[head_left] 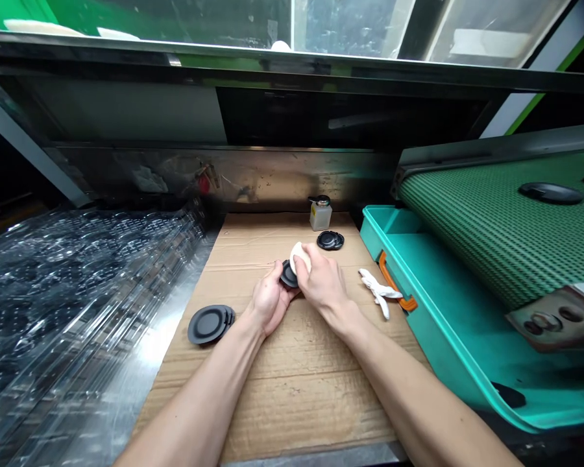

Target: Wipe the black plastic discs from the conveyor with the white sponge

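Right now, your left hand grips a black disc over the cardboard sheet, its fingers clamped around the rim. Your right hand presses a white cloth onto the disc, fingers together. To the left sits a stack of black discs; ahead lie a single black disc and a small plastic bottle. A white glove lies just beside the teal tray.
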Tool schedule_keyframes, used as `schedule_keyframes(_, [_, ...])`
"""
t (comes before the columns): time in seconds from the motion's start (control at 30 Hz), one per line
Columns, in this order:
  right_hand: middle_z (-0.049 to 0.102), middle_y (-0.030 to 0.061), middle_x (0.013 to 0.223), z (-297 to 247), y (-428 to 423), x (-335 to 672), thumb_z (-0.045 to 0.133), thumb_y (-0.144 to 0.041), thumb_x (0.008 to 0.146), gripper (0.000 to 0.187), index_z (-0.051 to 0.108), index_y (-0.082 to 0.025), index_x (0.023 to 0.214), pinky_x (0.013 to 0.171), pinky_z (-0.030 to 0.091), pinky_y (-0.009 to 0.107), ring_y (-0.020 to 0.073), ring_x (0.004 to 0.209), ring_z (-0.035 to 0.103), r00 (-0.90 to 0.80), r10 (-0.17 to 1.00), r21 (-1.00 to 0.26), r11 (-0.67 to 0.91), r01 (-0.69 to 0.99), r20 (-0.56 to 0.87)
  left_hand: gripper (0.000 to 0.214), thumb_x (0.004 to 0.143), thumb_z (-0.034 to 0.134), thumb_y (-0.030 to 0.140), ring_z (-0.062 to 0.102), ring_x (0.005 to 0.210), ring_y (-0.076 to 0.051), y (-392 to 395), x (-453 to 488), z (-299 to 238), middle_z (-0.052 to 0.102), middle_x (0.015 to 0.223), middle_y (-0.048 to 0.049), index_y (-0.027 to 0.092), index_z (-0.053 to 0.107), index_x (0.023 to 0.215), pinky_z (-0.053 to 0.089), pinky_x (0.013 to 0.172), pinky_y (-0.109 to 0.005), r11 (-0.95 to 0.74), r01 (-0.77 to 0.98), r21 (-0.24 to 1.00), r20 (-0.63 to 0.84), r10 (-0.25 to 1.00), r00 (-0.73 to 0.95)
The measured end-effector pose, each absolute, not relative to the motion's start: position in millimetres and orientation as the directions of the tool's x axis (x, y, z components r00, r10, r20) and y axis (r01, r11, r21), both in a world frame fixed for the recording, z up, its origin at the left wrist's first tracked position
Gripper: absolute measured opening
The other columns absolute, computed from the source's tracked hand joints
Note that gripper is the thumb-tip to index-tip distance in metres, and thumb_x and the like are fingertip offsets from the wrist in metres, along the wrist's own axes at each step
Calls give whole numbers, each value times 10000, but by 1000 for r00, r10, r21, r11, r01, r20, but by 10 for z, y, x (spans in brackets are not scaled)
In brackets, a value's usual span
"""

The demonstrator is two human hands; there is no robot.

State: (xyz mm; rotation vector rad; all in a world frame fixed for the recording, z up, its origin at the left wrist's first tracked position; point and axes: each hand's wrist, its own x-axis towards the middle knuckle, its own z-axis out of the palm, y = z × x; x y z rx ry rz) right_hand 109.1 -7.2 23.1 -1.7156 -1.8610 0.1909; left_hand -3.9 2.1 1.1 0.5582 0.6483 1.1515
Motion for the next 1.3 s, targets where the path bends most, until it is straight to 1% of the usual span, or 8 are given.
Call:
schedule_keyframes(0.17, [713,60,916,209,36,1282,417,-436,965,335,552,-272,1224,663,428,301,255,799,666,117,944,-476,47,878,308,352,988,380,319,665,862,-205,57,-50,51,680,1044,-170,73,627,1040,578,748,-320,356,-647,674,-238,934,266])
schedule_keyframes(0.3, [718,57,960,71,106,1437,432,-420,960,321,561,-274,1215,723,435,307,258,888,666,215,918,-565,11,825,332,446,998,302,379,665,795,-206,102,-147,140,649,964,-205,28,565,1086,597,701,-314,455,-730,509,-347,885,310])
schedule_keyframes(0.47, [721,55,970,-41,75,1381,464,-440,934,328,586,-286,1196,733,448,316,264,891,669,160,950,-582,26,813,267,530,1003,234,428,624,684,-152,94,-254,218,620,882,-187,-12,491,1149,581,569,-200,524,-784,332,-427,825,370])
schedule_keyframes(0.67, [721,80,989,-90,90,1370,482,-431,920,345,617,-259,1186,770,465,350,279,918,664,143,955,-576,34,817,260,550,999,213,457,605,629,-126,70,-266,247,619,870,-182,5,511,1096,566,533,-173,545,-774,322,-445,809,385])
schedule_keyframes(0.83, [722,78,954,-40,80,1369,505,-424,901,347,630,-226,1157,758,486,348,262,855,669,190,919,-676,104,729,346,598,993,157,491,614,614,-141,60,-246,231,643,834,-170,44,552,1033,552,507,-213,524,-735,431,-452,830,327])
schedule_keyframes(0.97, [715,41,849,101,-33,1257,512,-442,897,356,634,-207,1135,665,500,291,200,716,657,97,911,-778,283,560,401,694,934,174,645,564,492,-155,21,-143,125,632,701,-121,100,601,902,481,420,-268,423,-590,688,-375,903,210])
schedule_keyframes(1.1, [712,5,833,138,-75,1226,560,-418,872,310,663,-241,1104,645,490,262,170,692,648,-50,903,-771,392,502,426,689,876,297,723,510,410,-153,-30,-5,30,566,569,-69,116,619,830,428,375,-274,295,-336,895,-284,955,82])
schedule_keyframes(1.3, [721,70,886,-15,81,1382,517,-469,885,397,665,-172,1102,699,496,300,215,755,656,186,899,-806,244,539,397,507,833,562,614,636,730,-193,-169,-13,164,638,903,-100,154,628,1036,561,683,-348,127,-218,968,-133,991,-15])
